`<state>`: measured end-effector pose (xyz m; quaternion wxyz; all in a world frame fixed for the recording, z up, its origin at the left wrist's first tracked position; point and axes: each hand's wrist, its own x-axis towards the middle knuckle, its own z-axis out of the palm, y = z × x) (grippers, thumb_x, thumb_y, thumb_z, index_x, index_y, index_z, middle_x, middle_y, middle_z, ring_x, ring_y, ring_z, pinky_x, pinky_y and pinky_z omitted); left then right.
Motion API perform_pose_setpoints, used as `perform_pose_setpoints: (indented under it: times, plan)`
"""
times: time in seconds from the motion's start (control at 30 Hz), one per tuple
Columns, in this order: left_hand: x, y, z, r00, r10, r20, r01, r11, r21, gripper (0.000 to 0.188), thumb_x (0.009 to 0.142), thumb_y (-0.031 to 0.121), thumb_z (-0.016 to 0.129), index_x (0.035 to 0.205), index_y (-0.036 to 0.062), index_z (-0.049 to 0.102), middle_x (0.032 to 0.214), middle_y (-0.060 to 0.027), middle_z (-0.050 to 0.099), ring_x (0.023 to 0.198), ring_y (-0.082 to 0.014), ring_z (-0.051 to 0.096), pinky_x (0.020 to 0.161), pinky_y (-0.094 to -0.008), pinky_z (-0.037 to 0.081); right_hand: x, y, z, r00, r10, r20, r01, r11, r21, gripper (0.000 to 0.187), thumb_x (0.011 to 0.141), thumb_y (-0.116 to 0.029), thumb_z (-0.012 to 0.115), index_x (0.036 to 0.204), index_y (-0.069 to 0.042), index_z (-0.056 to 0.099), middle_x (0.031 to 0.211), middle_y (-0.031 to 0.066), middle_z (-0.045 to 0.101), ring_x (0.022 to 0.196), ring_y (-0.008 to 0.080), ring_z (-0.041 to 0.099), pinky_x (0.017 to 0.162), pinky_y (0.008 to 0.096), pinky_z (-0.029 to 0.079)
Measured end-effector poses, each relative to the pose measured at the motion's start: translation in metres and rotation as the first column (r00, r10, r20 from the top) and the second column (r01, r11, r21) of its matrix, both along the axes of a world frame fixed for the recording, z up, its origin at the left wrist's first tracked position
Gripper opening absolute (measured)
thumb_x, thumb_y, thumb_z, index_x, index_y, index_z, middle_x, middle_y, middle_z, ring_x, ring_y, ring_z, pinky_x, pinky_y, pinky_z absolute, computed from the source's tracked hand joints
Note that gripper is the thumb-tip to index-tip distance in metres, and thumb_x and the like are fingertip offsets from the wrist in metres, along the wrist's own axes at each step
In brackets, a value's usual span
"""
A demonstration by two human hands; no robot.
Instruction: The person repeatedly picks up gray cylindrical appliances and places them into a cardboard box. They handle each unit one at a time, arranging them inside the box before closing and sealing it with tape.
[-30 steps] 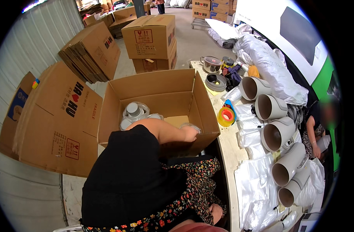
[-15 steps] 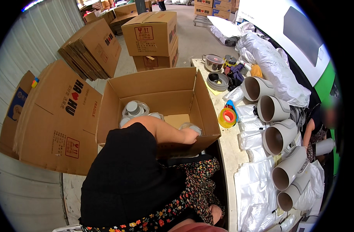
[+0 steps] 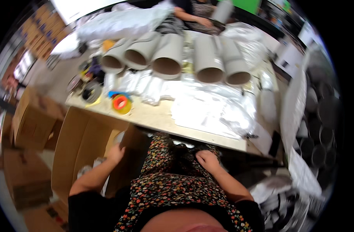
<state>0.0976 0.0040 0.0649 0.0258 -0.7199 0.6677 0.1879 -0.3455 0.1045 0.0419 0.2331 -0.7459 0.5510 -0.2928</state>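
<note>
My left hand (image 3: 116, 153) reaches into the open cardboard box (image 3: 74, 131) on the left. Just beyond its fingers, close to the box's inner wall, is a pale round piece (image 3: 119, 136). Blur hides whether the fingers touch or grip it. Lower in the box, partly behind my forearm, sit some clear-wrapped pale items (image 3: 85, 170). On the floral cloth over my thigh lies my right hand (image 3: 208, 160), fingers loosely laid down, holding nothing visible.
Beyond my knees a table (image 3: 154, 116) carries several grey cylinders (image 3: 167, 58), clear plastic bags (image 3: 211, 116) and a yellow tape roll (image 3: 121, 103). A co-worker's arm (image 3: 194, 17) shows across it. Cartons (image 3: 36, 120) stand at left; dark round containers (image 3: 318, 154) at right.
My view has swung right, toward the table, which now lies across the front. The box has shifted to the left of the picture. My left hand stays inside it; my right stays on my lap.
</note>
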Motion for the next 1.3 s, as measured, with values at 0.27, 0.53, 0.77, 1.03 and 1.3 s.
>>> perform_pose_setpoints:
  times: [0.27,0.53,0.77,1.03,1.3]
  plan:
    - [0.0,0.005,0.006,0.999,-0.034,0.022,0.034,0.999,-0.01,0.033,0.08,0.031,0.058,0.101,0.0053,0.057,0.084,-0.0223,0.063,0.082,-0.0394,0.06,0.073,-0.0476,0.047,-0.039,-0.134,0.082,0.362,-0.541,0.759,0.193,0.84,0.507,0.03,0.09,-0.03,0.052,0.095,-0.001,0.061,0.089,0.0062,0.062,0.083,0.0164,0.059,0.077,0.0278,0.047]
    - [-0.004,0.005,0.014,1.0,0.001,-0.001,-0.001,1.0,-0.017,0.032,0.081,0.029,0.058,0.1,0.0033,0.056,0.084,-0.0219,0.063,0.081,-0.039,0.06,0.072,-0.047,0.048,-0.066,-0.337,0.115,-0.517,-0.273,0.811,0.156,0.902,0.403,0.037,0.092,-0.025,0.053,0.116,0.001,0.044,0.114,0.014,0.051,0.102,0.0257,0.053,0.086,0.0395,0.046]
    - [-0.011,0.008,0.032,0.995,0.041,-0.086,-0.046,0.998,-0.052,0.041,0.079,0.029,0.061,0.11,0.0028,0.054,0.088,-0.0235,0.062,0.086,-0.0385,0.059,0.077,-0.0435,0.047,-0.033,-0.194,0.157,-0.219,-0.195,0.956,0.322,0.91,0.26,0.038,0.09,-0.01,0.05,0.124,0.002,0.039,0.117,0.0117,0.049,0.108,0.0242,0.05,0.09,0.0395,0.044]
    - [-0.104,0.018,0.109,0.612,-0.515,-0.6,0.0,0.758,-0.652,0.046,0.081,0.013,0.061,0.122,-0.0012,0.045,0.13,-0.0177,0.042,0.119,-0.0314,0.042,0.099,-0.0402,0.034,-0.071,0.046,0.201,0.08,-0.505,0.86,0.55,0.741,0.384,0.027,0.089,-0.023,0.052,0.098,0.002,0.059,0.091,0.0071,0.062,0.082,0.0143,0.058,0.073,0.0263,0.046]
    - [-0.222,0.064,0.22,0.317,-0.933,-0.17,0.662,0.345,-0.665,0.06,0.069,0.023,0.073,0.12,0.0025,0.049,0.113,-0.0185,0.054,0.101,-0.036,0.052,0.084,-0.0397,0.043,-0.033,0.072,0.259,0.647,-0.392,0.654,0.148,0.906,0.396,0.032,0.092,-0.031,0.05,0.079,-0.003,0.058,0.065,-0.0075,0.042,0.062,0.0029,0.037,0.053,0.021,0.032]
